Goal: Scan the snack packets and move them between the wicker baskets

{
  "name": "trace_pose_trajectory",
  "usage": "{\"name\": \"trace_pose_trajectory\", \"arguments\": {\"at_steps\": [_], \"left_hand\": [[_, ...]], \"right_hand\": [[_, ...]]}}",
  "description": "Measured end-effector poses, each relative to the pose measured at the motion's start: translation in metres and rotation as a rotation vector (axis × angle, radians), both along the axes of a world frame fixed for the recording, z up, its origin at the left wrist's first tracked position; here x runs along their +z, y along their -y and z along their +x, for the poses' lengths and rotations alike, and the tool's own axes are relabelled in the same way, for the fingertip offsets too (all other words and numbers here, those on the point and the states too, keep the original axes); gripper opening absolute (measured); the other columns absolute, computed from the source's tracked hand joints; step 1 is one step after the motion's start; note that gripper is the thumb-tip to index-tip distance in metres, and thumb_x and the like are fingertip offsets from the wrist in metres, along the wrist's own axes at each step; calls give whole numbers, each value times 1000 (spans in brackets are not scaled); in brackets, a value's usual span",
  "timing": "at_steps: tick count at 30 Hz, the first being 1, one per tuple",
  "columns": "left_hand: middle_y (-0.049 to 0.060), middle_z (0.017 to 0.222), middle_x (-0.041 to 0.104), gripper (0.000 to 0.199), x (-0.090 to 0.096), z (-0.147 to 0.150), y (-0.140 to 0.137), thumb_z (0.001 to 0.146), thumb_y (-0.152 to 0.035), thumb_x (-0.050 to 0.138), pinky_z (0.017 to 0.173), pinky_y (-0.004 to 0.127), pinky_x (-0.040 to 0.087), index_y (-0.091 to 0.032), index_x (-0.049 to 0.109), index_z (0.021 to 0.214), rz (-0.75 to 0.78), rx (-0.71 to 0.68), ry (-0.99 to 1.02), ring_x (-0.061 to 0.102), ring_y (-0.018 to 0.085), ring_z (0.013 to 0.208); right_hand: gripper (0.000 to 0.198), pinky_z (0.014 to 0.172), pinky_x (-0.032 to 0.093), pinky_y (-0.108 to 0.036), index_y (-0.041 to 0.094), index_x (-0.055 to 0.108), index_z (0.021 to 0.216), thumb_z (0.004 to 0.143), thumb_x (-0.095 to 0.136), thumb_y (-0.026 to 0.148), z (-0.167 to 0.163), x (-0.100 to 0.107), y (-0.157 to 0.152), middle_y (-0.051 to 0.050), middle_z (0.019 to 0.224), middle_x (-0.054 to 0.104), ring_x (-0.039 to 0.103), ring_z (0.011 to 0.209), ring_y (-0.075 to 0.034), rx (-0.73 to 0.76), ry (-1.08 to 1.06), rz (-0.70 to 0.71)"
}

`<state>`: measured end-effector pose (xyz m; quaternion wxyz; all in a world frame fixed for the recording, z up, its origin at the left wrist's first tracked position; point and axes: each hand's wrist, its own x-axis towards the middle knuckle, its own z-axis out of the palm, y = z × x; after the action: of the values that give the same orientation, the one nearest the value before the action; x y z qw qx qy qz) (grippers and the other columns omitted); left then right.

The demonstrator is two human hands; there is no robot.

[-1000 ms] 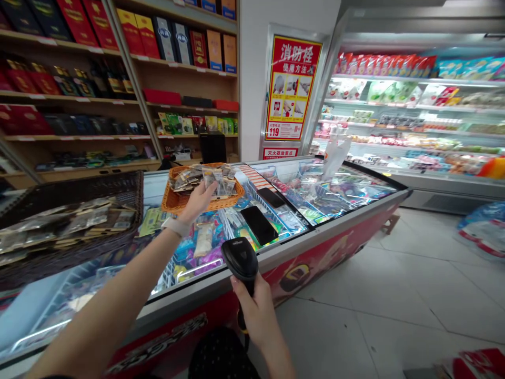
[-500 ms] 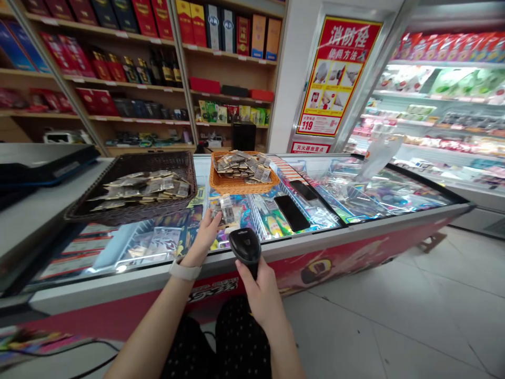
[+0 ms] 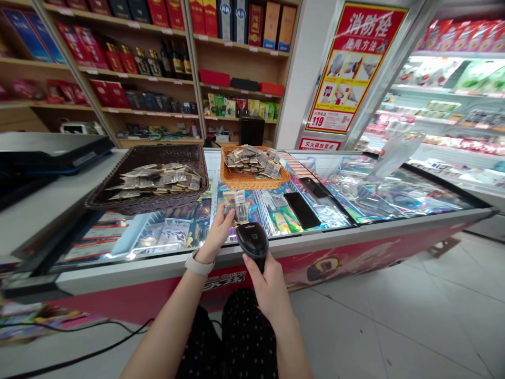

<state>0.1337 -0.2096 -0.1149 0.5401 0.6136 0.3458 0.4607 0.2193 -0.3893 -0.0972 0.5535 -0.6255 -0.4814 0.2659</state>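
My left hand (image 3: 219, 231), with a pale band at the wrist, is closed on a small clear packet (image 3: 240, 206) over the glass freezer top. Its fingertips pinch the packet's near left side; the contents are too small to make out. My right hand (image 3: 270, 287) is wrapped round the handle of a black barcode scanner (image 3: 252, 239), whose head points forward just right of and below the packet. Beyond the packet, an orange wicker basket (image 3: 254, 182) holds a heap of similar small packets. On the left, a dark brown wicker basket (image 3: 145, 204) holds more of them.
Two black phones lie on the freezer glass, the nearer phone (image 3: 302, 209) right of my hands. A clear plastic bag (image 3: 398, 152) stands farther right. A dark flat device (image 3: 55, 152) sits on the left counter. Shelves of boxes and bottles (image 3: 158, 63) rise behind.
The view has turned slightly left, so the baskets, freezer and phones appear farther right. Both hands keep the packet and the scanner in nearly the same position relative to each other.
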Motion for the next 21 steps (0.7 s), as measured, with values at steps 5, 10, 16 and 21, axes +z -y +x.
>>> {"name": "trace_pose_trajectory", "arguments": {"at_steps": [5, 10, 16, 21], "left_hand": [[9, 123, 67, 44, 1, 0, 2, 92, -48, 59, 95, 35, 54, -22, 56, 128, -10, -12, 11, 64, 23, 111], [7, 124, 66, 41, 1, 0, 2, 93, -46, 59, 100, 35, 51, -22, 55, 126, -11, -18, 35, 64, 22, 114], [7, 116, 67, 43, -5, 0, -1, 92, -50, 61, 95, 35, 54, -21, 55, 123, 17, 11, 36, 66, 21, 104], [9, 115, 68, 48, 24, -9, -11, 89, -50, 62, 92, 37, 57, -21, 51, 126, 131, -63, 55, 67, 23, 102]], "right_hand": [[36, 91, 53, -36, 16, 70, 125, 98, 59, 38, -4, 3, 1, -12, 113, 80, 74, 110, -33, -35, 1, 25], [36, 91, 53, -35, 16, 70, 124, 99, 58, 38, -4, 4, 2, -12, 114, 80, 74, 111, -32, -39, -12, 17], [35, 88, 54, -32, 16, 71, 122, 96, 61, 38, -7, 9, 2, -11, 113, 81, 74, 109, -30, -53, -58, 47], [38, 91, 54, -33, 15, 72, 123, 97, 62, 41, -9, 13, 2, -10, 113, 81, 73, 107, -29, -50, -146, 116]]}}
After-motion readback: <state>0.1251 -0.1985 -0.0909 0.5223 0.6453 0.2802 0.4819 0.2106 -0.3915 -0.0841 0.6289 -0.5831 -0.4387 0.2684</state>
